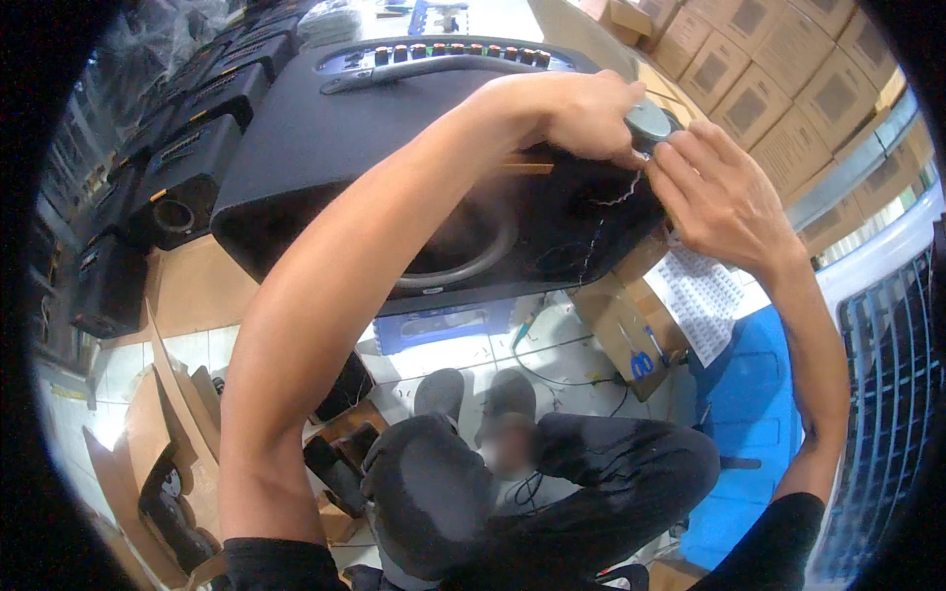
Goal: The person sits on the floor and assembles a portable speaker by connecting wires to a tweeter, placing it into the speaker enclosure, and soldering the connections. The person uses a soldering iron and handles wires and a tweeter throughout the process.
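Observation:
A large black speaker cabinet stands before me, with a curved handle and a row of knobs on its top. A round opening with a ring shows in its near face, partly behind my left arm. Above the cabinet's right corner, my left hand is closed on a small round grey speaker driver. My right hand pinches at the driver's lower edge, where a thin twisted wire runs down to the cabinet. Its fingertips partly hide the joint.
Several black speakers line the left side. Stacked cartons fill the far right. Below the cabinet are a blue stool, a cardboard box holding blue scissors, and a printed sheet. A blue bin stands at right.

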{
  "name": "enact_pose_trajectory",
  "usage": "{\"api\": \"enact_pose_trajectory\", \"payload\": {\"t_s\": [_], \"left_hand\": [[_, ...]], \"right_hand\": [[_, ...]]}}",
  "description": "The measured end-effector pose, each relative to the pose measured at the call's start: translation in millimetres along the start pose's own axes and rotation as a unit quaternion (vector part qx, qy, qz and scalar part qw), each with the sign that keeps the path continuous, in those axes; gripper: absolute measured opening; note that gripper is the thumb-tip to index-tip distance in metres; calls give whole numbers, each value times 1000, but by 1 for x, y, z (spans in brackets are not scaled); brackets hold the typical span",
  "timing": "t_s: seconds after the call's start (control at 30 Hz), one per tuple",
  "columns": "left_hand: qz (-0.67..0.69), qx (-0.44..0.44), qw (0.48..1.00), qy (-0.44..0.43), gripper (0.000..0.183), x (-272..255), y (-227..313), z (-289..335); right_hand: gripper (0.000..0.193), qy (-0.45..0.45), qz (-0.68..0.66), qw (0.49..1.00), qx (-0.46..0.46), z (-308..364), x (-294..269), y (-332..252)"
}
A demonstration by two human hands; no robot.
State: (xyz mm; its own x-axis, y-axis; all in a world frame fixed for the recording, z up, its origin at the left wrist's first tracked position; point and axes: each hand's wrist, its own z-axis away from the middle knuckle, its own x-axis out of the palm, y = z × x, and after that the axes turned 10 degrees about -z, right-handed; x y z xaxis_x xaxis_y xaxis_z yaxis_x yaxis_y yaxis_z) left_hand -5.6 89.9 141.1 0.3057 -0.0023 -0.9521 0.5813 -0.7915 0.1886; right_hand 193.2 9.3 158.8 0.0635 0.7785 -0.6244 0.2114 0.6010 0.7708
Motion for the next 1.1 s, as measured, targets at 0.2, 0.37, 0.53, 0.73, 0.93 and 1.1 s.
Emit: {"api": "enact_pose_trajectory", "payload": {"t_s": [0.2,0.37,0.53,0.73,0.93,1.1], "left_hand": [[-17,0,1000,-17,79,0,1,-4],[-12,6,1000,-24,76,2,-3,-8],[-8,11,1000,-8,79,2,-1,-4],[-10,-16,999,-30,82,-1,3,-1],[-5,-8,1000,-18,81,0,4,0],[-22,11,999,-27,76,-3,3,-3]], "right_hand": [[21,66,-45,996,-39,0,5,18],[17,24,-147,989,23,-4,8,30],[18,9,-202,977,66,-3,6,29],[26,70,-165,981,79,12,4,7],[27,44,-101,994,-2,7,4,16],[18,-7,-220,974,60,-9,-5,29]]}}
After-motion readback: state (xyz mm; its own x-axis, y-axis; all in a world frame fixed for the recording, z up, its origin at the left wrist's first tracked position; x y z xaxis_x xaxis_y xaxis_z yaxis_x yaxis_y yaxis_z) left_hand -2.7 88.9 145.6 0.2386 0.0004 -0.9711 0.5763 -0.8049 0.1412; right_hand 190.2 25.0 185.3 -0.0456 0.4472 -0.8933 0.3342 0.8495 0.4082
